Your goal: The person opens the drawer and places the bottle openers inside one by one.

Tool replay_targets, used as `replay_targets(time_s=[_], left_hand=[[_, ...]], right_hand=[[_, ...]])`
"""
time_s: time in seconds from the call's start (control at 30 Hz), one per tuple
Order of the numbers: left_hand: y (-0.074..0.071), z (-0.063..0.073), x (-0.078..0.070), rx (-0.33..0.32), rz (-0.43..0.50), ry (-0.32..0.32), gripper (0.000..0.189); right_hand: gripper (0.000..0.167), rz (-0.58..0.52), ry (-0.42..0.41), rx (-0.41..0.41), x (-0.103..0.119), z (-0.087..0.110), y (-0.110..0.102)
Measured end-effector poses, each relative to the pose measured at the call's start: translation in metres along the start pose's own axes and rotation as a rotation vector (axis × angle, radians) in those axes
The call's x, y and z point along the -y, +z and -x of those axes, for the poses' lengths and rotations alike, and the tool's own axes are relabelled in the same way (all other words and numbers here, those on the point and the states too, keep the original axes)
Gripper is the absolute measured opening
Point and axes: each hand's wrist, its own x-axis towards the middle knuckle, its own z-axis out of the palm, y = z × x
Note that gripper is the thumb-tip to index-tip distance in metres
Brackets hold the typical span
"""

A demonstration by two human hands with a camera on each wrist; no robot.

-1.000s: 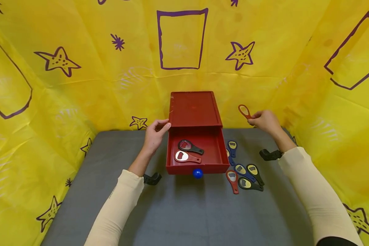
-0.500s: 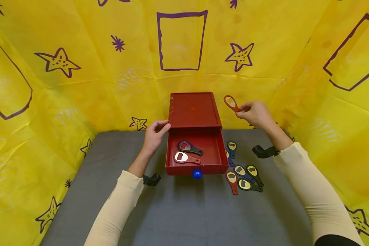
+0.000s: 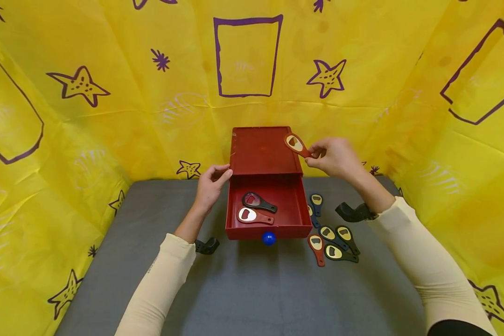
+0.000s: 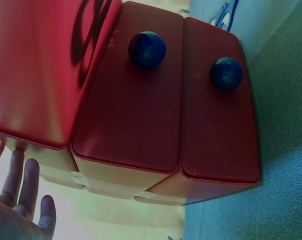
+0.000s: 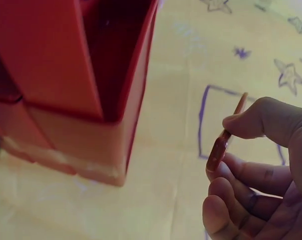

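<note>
My right hand (image 3: 335, 157) pinches a red bottle opener (image 3: 294, 143) by its handle, thumb against fingers, and the opener overlaps the right edge of the red cabinet's top (image 3: 260, 151). In the right wrist view this opener (image 5: 218, 154) shows edge-on. My left hand (image 3: 208, 191) touches the cabinet's left side near its top front corner; the left wrist view has its fingers (image 4: 28, 187) loosely extended. The top drawer (image 3: 291, 200) is pulled out. Inside lie a black bottle opener (image 3: 256, 201) and a red one with a white-looking plate (image 3: 258, 217).
Right of the drawer, several bottle openers lie on the grey table (image 3: 277, 294), among them a blue one (image 3: 316, 200), a red one (image 3: 318, 249) and a black one (image 3: 340, 253). Two closed lower drawers (image 4: 125, 110) have blue knobs. Yellow cloth (image 3: 151, 126) stands behind.
My right hand has moved left with the red bottle opener, from beside the cabinet to its top right edge. The opener's face has turned toward the head camera. My left hand has stayed put.
</note>
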Motion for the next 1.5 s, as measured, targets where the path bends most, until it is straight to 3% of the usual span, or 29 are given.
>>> replay_targets(time_s=[0.2, 0.6, 1.0, 1.2, 1.5], left_hand=[[0.0, 0.0, 0.001, -0.007, 0.01, 0.008, 0.033], [-0.001, -0.001, 0.001, 0.004, 0.016, -0.003, 0.035], [0.001, -0.001, 0.002, -0.005, -0.001, 0.015, 0.034], [0.001, -0.001, 0.002, 0.002, 0.005, 0.011, 0.036], [0.001, -0.001, 0.003, -0.007, -0.002, 0.025, 0.032]], right_hand=[[0.021, 0.04, -0.094, 0.022, 0.014, 0.006, 0.007], [0.014, 0.076, -0.198, 0.156, 0.028, 0.012, 0.03], [0.01, 0.14, -0.229, 0.257, 0.031, 0.015, 0.056], [0.019, 0.224, -0.225, 0.281, 0.033, 0.013, 0.069], [0.018, 0.332, -0.195, 0.237, 0.035, 0.013, 0.083]])
